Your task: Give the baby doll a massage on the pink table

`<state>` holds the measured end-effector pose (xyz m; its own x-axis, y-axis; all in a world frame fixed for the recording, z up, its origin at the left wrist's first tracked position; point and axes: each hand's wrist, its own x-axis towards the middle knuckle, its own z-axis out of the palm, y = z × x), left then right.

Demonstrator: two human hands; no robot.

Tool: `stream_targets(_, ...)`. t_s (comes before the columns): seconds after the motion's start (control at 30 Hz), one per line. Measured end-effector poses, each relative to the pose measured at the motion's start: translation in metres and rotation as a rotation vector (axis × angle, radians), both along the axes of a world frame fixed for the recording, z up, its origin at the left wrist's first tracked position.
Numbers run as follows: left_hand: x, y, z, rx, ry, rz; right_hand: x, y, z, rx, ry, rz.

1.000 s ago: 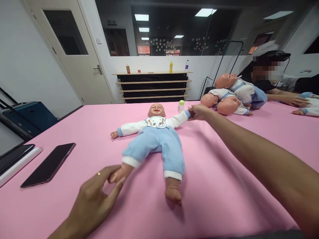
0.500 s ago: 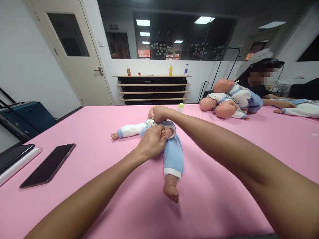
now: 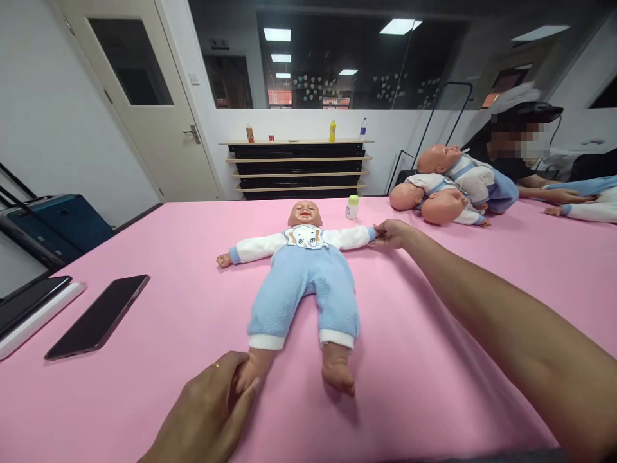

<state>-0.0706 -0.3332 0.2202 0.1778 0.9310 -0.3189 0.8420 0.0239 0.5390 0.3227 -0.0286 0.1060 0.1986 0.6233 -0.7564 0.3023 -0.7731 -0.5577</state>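
A baby doll (image 3: 308, 263) lies face up on the pink table, head away from me, arms spread wide. It wears a white top with an elephant face on the chest and light blue trousers with white cuffs. My left hand (image 3: 212, 399) is closed around the doll's foot at the left, hiding most of it. Over on the right, my right hand (image 3: 391, 233) grips the doll's hand just past its blue cuff. The doll's other foot and other hand rest free on the table.
A small white bottle with a green cap (image 3: 352, 207) stands beyond the doll. Several dolls (image 3: 448, 186) are piled at the back right, near a person handling another doll. Phones (image 3: 99, 316) lie at the left. Behind is a shelf (image 3: 299, 157) with bottles.
My left hand has moved from the doll's body down to its foot. My right hand has gone from near its head to its hand. Both legs and the right-side arm now lie stretched out.
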Motion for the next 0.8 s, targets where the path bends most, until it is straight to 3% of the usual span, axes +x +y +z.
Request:
stream_targets(0.13, -0.001, -0.004, -0.019, -0.093, 0.025, 0.055, 0.002, -0.023, -0.011, -0.097, -0.032, -0.095)
stream_targets(0.27, -0.001, -0.004, -0.016, -0.116, 0.041, 0.05, 0.008, -0.037, -0.004, -0.056, -0.154, -0.106)
stream_targets(0.37, -0.006, 0.005, 0.002, -0.119, 0.044, -0.03, 0.009, -0.059, 0.013, 0.068, -0.39, -0.03)
stream_targets(0.43, -0.016, 0.023, 0.011, -0.138, -0.004, -0.092, 0.0, -0.09, 0.033, 0.261, -0.642, 0.127)
stream_targets(0.5, -0.03, 0.053, 0.009, -0.153, -0.031, -0.081, -0.02, -0.135, 0.062, 0.364, -0.661, 0.3)
stream_targets(0.57, -0.047, 0.093, -0.008, -0.054, 0.033, 0.045, -0.048, -0.187, 0.095, 0.361, -0.606, 0.486)
stream_targets(0.67, -0.067, 0.158, -0.055, 0.031, 0.155, 0.101, -0.098, -0.252, 0.135, 0.167, -0.623, 0.769)
stream_targets(0.73, -0.072, 0.191, -0.086, -0.043, 0.172, 0.216, -0.125, -0.275, 0.146, 0.109, -0.629, 0.836)
stream_targets(0.8, -0.072, 0.211, -0.108, -0.147, 0.12, 0.29, -0.141, -0.284, 0.145, 0.081, -0.615, 0.837)
